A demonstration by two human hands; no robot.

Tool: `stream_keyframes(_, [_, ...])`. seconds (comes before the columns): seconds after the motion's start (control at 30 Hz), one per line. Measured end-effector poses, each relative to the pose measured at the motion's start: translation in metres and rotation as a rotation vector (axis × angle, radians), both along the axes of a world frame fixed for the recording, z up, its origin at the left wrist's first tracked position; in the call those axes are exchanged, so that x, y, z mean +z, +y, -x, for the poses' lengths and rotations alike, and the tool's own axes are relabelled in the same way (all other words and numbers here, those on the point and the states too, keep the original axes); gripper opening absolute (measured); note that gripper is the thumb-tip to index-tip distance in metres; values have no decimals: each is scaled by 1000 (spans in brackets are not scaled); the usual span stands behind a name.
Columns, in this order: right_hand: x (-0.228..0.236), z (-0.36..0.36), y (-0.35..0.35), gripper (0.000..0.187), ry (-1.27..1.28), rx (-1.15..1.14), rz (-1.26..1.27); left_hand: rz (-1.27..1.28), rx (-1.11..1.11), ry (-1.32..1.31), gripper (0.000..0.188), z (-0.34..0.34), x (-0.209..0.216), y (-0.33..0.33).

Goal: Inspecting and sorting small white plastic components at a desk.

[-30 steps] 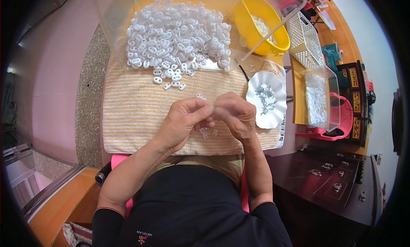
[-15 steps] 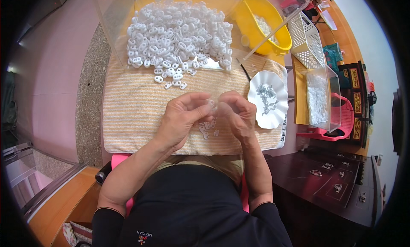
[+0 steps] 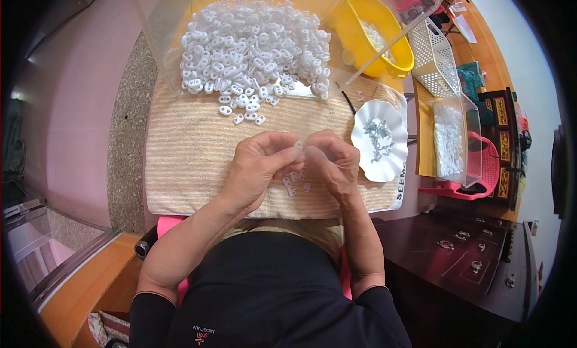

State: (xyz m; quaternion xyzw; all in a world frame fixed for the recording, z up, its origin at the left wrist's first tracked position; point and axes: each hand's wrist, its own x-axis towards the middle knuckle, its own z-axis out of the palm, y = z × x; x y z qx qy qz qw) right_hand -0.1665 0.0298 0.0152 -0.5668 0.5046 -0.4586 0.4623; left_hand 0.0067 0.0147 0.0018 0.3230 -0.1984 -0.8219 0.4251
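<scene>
Over the middle of the striped towel, my two hands meet fingertip to fingertip. My left hand pinches a small white two-hole plastic piece between thumb and forefinger. Right beside it, my right hand is closed in a pinch; whatever its fingertips hold is too small to make out. Several more white pieces lie on the towel under my hands, partly hidden by them. Beyond my hands rises a large heap of white two-hole pieces. To the right, a white scalloped plate holds small grey parts.
A clear plastic bin surrounds the heap, open toward me. A yellow basin with white pieces stands at the far right. Between heap and plate lies a thin black stick. Farther right are a white perforated basket and a pink chair.
My hands keep almost the same pose, the fingertips shifting only slightly around the white piece. The table items appear a little farther right in the picture.
</scene>
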Motion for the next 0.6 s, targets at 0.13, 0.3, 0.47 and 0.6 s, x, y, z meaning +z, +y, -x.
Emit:
stream_keyframes(0.13, [-1, 1, 0, 7, -17, 9, -24, -1, -23, -6, 15, -1, -2, -1])
stream_keyframes(0.3, [-4, 3, -1, 5, 58, 4, 50, 11, -25, -3, 15, -1, -3, -1])
stream_keyframes(0.47, [0, 2, 0, 4, 83, 12, 53, 4, -6, -35, 12, 1, 0, 0])
stream_keyframes(0.6, [0, 2, -1, 3, 117, 16, 73, -14, 10, -34, 12, 2, 0, 1])
